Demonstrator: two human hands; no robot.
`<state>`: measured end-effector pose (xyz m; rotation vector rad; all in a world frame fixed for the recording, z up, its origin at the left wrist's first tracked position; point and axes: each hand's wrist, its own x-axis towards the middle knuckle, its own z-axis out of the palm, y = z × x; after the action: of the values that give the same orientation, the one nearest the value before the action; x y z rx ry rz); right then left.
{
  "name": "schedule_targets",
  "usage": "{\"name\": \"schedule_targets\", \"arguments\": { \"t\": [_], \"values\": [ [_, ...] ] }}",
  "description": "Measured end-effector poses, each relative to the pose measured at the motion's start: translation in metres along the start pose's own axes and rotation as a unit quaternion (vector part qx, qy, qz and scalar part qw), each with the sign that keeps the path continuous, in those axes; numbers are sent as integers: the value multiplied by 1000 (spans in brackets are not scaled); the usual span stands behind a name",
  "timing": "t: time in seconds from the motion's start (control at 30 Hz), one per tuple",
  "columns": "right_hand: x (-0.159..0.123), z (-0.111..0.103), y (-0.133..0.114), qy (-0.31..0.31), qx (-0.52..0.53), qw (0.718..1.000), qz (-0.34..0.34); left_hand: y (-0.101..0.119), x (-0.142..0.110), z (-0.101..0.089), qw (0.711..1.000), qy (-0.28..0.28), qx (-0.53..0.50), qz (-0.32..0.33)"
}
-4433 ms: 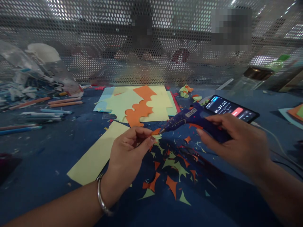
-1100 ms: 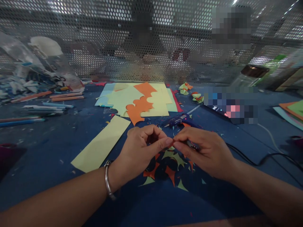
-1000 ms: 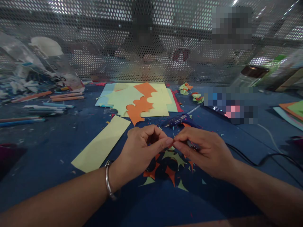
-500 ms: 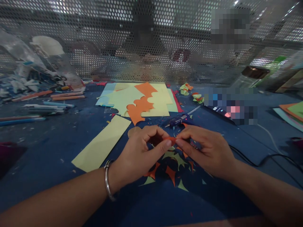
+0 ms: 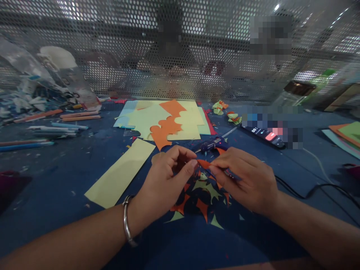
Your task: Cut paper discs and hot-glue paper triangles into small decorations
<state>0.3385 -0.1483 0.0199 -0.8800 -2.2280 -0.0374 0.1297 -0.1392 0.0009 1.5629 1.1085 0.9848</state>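
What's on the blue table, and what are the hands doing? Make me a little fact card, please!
Right hand: pinches a small orange paper piece
Left hand: fingertips at the piece's other end; grip unclear
Left wrist: silver bracelet
Tool: blue glue gun, lying just beyond the hands
Between and below the hands: orange and green paper scraps
Left of the hands: pale yellow paper strip
Farther back: overlapping coloured paper sheets
Right, farther back: phone, partly blurred out
Table: blue
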Motion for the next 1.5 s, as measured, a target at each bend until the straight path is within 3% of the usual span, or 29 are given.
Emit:
{"name": "schedule_targets", "arguments": {
  "t": [0.1,0.17,0.3,0.43,0.53,0.73,1.1,1.3,1.5],
  "values": [
    [-1,1,1,8,-29,999,-40,2,-1,2,998,10,-54,-26],
    [-1,1,2,4,-54,996,-68,5,-3,5,987,-1,-142,-68],
    [-1,1,3,13,-123,984,-125,10,-7,9,932,-25,-322,-162],
    [-1,3,1,26,-169,973,-156,12,-8,9,897,-31,-395,-198],
    [-1,4,0,20,-185,969,-164,13,-8,9,887,-22,-416,-201],
    [-2,4,-1,7,-148,979,-139,11,-6,8,899,-19,-401,-174],
    [-5,9,1,-4,-31,998,-57,6,-3,2,968,-21,-240,-73],
    [-5,8,0,-16,-19,999,-44,5,-3,1,978,-35,-202,-50],
    [-4,8,0,-17,-19,999,-41,7,-3,2,968,-60,-232,-77]
  ]
}}
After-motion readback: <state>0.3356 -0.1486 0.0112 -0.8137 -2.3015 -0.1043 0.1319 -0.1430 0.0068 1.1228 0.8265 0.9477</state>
